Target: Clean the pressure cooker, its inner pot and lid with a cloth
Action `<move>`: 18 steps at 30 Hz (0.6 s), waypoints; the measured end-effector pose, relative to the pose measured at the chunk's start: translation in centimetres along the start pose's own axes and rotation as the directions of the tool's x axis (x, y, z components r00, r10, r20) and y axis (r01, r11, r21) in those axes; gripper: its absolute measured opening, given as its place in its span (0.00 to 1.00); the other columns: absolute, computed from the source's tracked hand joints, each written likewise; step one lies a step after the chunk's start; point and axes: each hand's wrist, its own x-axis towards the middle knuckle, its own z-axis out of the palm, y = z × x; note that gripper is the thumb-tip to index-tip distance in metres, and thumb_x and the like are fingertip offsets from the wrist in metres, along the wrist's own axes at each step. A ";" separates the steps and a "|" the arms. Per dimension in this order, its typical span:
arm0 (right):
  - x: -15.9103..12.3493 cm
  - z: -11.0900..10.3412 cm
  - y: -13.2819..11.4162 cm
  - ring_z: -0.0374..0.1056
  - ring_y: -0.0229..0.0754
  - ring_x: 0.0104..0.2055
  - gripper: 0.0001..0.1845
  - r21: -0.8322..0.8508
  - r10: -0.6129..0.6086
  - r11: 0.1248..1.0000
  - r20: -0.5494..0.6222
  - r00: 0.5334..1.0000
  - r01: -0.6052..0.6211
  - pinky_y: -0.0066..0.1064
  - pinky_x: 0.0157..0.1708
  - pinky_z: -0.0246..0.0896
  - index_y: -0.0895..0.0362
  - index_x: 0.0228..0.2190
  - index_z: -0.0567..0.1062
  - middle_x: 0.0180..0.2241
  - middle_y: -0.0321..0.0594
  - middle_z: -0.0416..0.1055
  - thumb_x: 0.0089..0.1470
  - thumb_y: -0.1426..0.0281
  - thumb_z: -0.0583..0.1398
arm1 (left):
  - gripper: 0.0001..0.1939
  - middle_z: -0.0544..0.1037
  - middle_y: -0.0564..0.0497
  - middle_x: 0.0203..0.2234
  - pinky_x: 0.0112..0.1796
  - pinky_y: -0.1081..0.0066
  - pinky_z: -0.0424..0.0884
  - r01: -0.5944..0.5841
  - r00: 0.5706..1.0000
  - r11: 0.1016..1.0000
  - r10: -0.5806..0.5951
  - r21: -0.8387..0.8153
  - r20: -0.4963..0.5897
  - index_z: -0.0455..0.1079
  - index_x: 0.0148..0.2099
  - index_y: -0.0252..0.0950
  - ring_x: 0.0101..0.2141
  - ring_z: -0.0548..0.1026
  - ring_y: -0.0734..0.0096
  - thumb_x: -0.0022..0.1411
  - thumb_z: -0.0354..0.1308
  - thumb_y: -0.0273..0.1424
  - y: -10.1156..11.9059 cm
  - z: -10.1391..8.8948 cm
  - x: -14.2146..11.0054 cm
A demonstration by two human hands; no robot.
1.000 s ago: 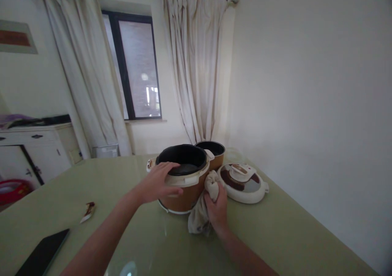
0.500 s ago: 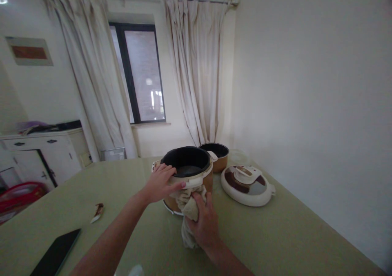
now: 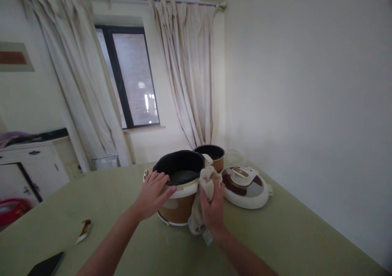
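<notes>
An electric cooker [image 3: 177, 211] with a gold-brown body, cream rim and black interior stands upright on the table without its lid. My left hand [image 3: 152, 195] grips the near left of its rim, fingers over the edge and thumb along the front. In my right hand [image 3: 215, 210] is a bunched beige cloth [image 3: 196, 217], pressed against the cooker's right side near the rim, its lower end hanging down. Behind the cooker sits a brown pot [image 3: 219, 164] with a black inside. A round white lid [image 3: 248, 202] with a brown, glossy top lies to the right.
The greenish table [image 3: 122, 202] runs along a white wall [image 3: 306, 104] on the right. A small brown-and-white object [image 3: 83, 231] and a dark flat device [image 3: 47, 264] lie at the left. Beyond are a white cabinet [image 3: 45, 161] and a red basin [image 3: 14, 212].
My right hand has moved the cloth from the cooker's front up and round to its right side. My left hand stays on the rim. The view has shifted slightly right.
</notes>
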 end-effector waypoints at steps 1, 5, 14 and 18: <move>-1.8 -0.1 0.3 0.67 0.63 0.66 0.32 -0.014 -0.048 0.999 0.035 0.998 0.049 0.57 0.63 0.65 0.52 0.60 0.75 0.64 0.56 0.68 0.58 0.53 0.64 | 0.24 0.76 0.50 0.37 0.56 0.49 0.63 -0.004 1.000 1.000 0.003 -0.013 -0.011 0.70 0.41 0.42 0.44 0.71 0.55 0.77 0.46 0.55 0.1 0.0 0.0; -1.8 -0.5 0.9 0.66 0.66 0.66 0.31 0.018 -0.112 0.994 0.088 0.990 0.111 0.58 0.63 0.65 0.52 0.58 0.77 0.64 0.54 0.68 0.53 0.59 0.65 | 0.22 0.75 0.51 0.36 0.58 0.49 0.63 -0.006 1.000 1.000 0.005 -0.025 -0.028 0.69 0.39 0.42 0.43 0.70 0.56 0.79 0.44 0.50 0.4 0.0 -0.1; 4.9 -0.7 2.6 0.73 0.57 0.54 0.27 0.077 0.165 0.983 0.057 0.985 -0.169 0.51 0.61 0.66 0.55 0.51 0.78 0.49 0.49 0.78 0.55 0.53 0.59 | 0.21 0.77 0.50 0.38 0.57 0.49 0.64 0.001 0.999 1.000 -0.001 0.015 -0.051 0.70 0.41 0.42 0.45 0.71 0.55 0.74 0.52 0.54 0.3 0.3 -0.1; -3.5 -1.2 3.2 0.67 0.60 0.65 0.30 0.033 0.028 0.999 0.113 0.993 -0.032 0.54 0.64 0.65 0.53 0.58 0.75 0.60 0.53 0.72 0.56 0.58 0.64 | 0.24 0.77 0.49 0.40 0.51 0.50 0.65 -0.033 0.999 0.998 0.035 0.059 -0.033 0.70 0.43 0.42 0.45 0.71 0.52 0.66 0.61 0.58 0.0 0.2 -0.3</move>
